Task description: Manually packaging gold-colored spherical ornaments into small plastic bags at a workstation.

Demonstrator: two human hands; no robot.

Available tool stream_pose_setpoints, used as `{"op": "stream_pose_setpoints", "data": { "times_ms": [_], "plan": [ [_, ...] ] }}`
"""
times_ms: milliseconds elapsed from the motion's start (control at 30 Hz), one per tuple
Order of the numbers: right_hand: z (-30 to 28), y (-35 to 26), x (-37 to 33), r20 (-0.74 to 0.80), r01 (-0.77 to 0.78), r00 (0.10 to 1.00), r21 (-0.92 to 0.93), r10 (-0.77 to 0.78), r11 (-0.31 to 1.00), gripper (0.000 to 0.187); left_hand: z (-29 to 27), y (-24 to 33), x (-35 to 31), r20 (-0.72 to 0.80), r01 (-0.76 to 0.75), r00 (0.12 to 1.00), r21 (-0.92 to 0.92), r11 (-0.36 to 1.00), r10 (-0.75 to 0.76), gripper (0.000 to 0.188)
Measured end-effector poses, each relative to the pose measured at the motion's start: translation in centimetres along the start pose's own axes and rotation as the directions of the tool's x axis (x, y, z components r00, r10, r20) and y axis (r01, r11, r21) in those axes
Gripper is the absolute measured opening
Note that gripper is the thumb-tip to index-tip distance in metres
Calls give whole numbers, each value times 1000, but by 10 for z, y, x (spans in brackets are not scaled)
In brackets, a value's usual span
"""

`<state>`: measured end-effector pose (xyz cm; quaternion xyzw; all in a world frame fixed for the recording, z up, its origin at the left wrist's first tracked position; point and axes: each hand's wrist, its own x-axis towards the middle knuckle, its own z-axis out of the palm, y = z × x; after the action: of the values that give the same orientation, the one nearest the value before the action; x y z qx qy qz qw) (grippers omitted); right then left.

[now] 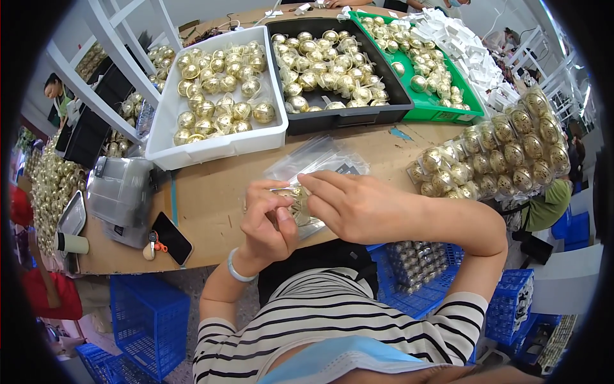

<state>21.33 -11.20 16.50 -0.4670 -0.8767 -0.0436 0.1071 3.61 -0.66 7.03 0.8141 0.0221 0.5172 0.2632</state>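
Your blue mask [348,356] is nearest, cut off below. Gold ball [298,208] sits between your hands, by the clear bags [307,160]; fingers hide much, so can't read facing or long axis. Left hand [272,224]: fingers curled narrow, holding it. Right hand [355,203]: fingers bent, can't tell grip. White tray [220,149] beyond.

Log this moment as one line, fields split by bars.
left hand: holds gold patterned ball | right hand: at same ball | nearby: clear plastic bags | beyond: white tray, black tray, green tray
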Motion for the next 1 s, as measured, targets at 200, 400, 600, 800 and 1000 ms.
{"op": "stream_pose_setpoints", "data": {
  "times_ms": [200,400,600,800,1000],
  "plan": [
    [13,1,-1,-110,98,984,-320,-139,942,35,4,-5,2,-79,21,997,-32,999,-23,15],
    [23,3,6,-162,61,977,-396,-135,916,36,0,-4,10,-83,92,992,3,996,-92,15],
    [4,25,10,-49,-31,998,171,39,985,22,3,-7,7,4,95,996,-29,995,-95,25],
    [-5,22,18,295,-146,950,122,104,982,27,7,-9,15,117,81,990,-37,996,-76,25],
    [41,20,-1,-75,-103,992,-63,99,993,31,12,-14,19,124,98,987,55,994,-104,26]
  ]
}}
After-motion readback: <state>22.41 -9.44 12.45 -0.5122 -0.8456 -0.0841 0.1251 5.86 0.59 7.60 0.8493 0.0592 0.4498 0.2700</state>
